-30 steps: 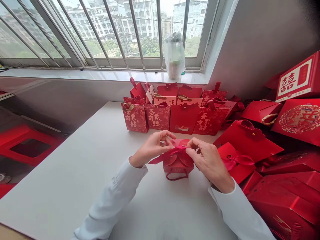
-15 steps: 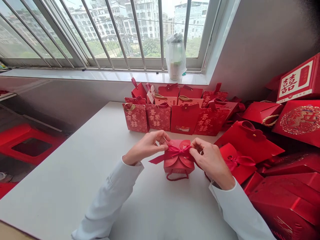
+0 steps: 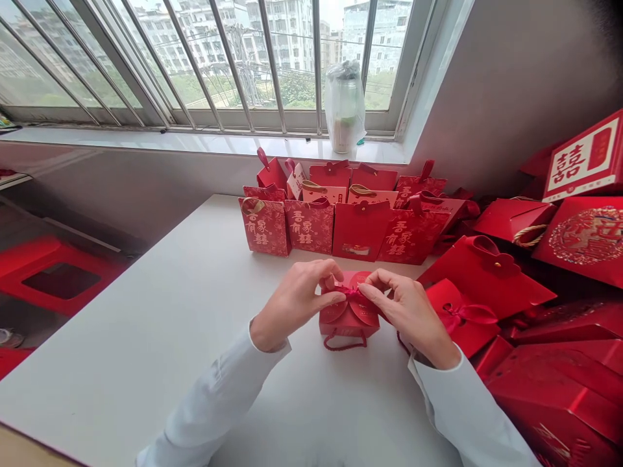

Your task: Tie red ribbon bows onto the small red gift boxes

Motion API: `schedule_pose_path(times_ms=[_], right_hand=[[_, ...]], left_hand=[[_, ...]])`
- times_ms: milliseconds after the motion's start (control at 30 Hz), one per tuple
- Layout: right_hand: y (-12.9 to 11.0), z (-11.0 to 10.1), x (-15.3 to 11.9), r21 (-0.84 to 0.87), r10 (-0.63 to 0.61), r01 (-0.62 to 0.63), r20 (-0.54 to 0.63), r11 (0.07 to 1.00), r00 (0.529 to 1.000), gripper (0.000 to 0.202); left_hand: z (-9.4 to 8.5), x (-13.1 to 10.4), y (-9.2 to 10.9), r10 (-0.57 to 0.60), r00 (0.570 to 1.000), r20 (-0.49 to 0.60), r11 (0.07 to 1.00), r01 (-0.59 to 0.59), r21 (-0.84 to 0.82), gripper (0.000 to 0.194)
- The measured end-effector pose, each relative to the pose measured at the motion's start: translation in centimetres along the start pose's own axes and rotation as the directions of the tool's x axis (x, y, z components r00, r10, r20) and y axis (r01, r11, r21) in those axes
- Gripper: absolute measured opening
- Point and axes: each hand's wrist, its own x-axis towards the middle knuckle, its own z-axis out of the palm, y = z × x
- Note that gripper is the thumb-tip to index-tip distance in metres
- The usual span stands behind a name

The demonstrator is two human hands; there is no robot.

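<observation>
A small red box (image 3: 348, 324) with rounded petal-like flaps sits on the white table, its rope handle hanging toward me. Across its top runs a dark pink ribbon (image 3: 352, 294), knotted in the middle. My left hand (image 3: 304, 295) is at the box's left side, thumb and fingers closed on the ribbon close to the knot. From the right, my right hand (image 3: 406, 310) pinches the ribbon just beside the knot. Much of the ribbon's loops and tails is hidden behind my fingers.
Rows of red gift bags (image 3: 311, 227) stand at the table's (image 3: 160, 311) back edge. Red boxes (image 3: 559, 389) and bags are piled on the right. A bagged jar (image 3: 344, 113) stands on the windowsill. A red stool (image 3: 53, 250) is at the left, below the table.
My left hand has moved right, closer to the knot, and now covers the ribbon's left part. My right thumb and fingers have shifted slightly left toward the knot.
</observation>
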Motion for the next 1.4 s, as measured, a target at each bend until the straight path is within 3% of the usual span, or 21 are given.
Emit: schedule_pose_path(times_ms=[100,267,567,767,933,1000,1033,1100,1200,1300,1400], right_hand=[[0.0,0.2,0.1,-0.005,0.007,-0.007,-0.011,1.000,1.000,0.025],[-0.1,0.2,0.1,-0.030,0.004,-0.005,-0.017,1.000,1.000,0.026],[0.1,0.3,0.2,-0.058,-0.021,0.020,-0.027,0.998,0.999,0.028],[0.1,0.3,0.2,-0.060,0.002,-0.004,-0.032,0.998,0.999,0.031],[0.2,0.2,0.2,-0.008,0.031,-0.031,0.009,0.999,0.999,0.034],[0.1,0.1,0.2,-0.008,0.033,-0.033,0.019,0.999,0.999,0.035],[0.1,0.1,0.2,-0.009,0.035,-0.034,0.025,0.999,0.999,0.035],[0.1,0.0,0.2,-0.011,0.034,-0.034,0.037,0.999,0.999,0.036],[0.1,0.0,0.2,-0.005,0.026,-0.026,0.046,1.000,0.999,0.036],[0.2,0.0,0.2,0.014,0.025,-0.026,0.062,1.000,0.998,0.038],[0.5,-0.1,0.2,0.044,0.026,-0.029,0.073,0.999,0.997,0.043]], left_hand=[[-0.1,-0.7,0.6,-0.065,0.997,-0.035,0.992,0.069,0.107,0.011],[-0.4,-1.3,0.7,-0.159,0.986,0.040,0.969,0.148,0.196,0.015],[-2.5,-1.2,0.3,-0.200,0.935,0.293,0.973,0.226,-0.057,0.025],[-2.2,-0.8,0.0,-0.214,0.828,0.518,0.942,0.315,-0.115,0.026],[-2.8,-0.4,-0.7,-0.177,0.745,0.643,0.927,0.345,-0.145,0.030],[-3.2,-0.6,-0.9,-0.179,0.732,0.657,0.933,0.337,-0.122,0.033],[-3.4,-0.7,-0.9,-0.191,0.750,0.633,0.944,0.317,-0.090,0.035],[-3.7,-1.2,-0.6,-0.212,0.834,0.510,0.969,0.247,-0.002,0.040],[-3.2,-1.8,0.2,-0.152,0.969,0.197,0.986,0.133,0.102,0.032],[-1.7,-1.6,0.9,-0.016,1.000,0.025,0.986,0.011,0.167,0.015],[0.0,-1.0,1.4,0.027,0.999,0.042,0.963,-0.038,0.268,0.010]])
